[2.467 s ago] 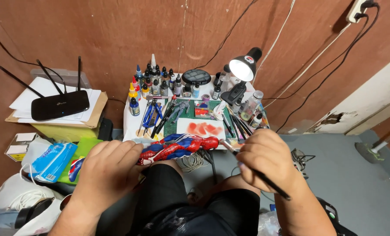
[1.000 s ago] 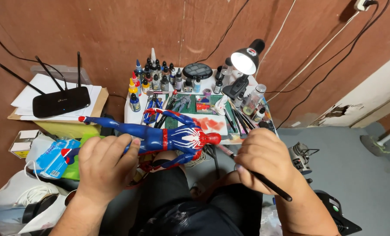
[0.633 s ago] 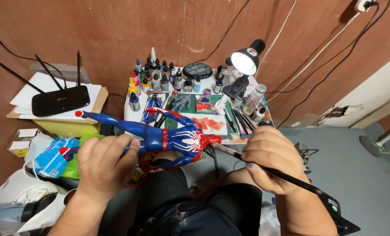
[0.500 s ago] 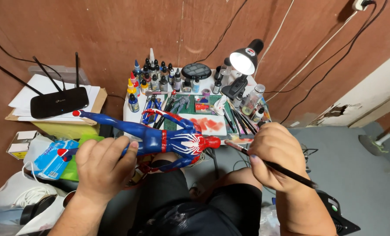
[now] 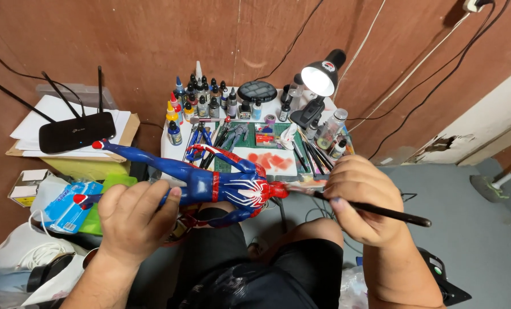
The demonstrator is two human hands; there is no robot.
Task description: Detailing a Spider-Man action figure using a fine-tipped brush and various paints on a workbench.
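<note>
My left hand grips a blue and red action figure by its legs, holding it level over my lap, back side up with a white spider mark showing. The figure's red head points right. My right hand holds a thin black paintbrush, and its tip touches the figure's head. A white palette smeared with red paint lies on the small table just beyond the figure.
The small white table holds several paint bottles, tools, brushes and a lit black desk lamp. At left sit a black router on papers, a cardboard box and a blue packet. Cables run along the brown wall.
The figure has been turned from curled near my lap to stretched out level, legs pointing left. My right hand brought the brush tip onto the figure's head.
</note>
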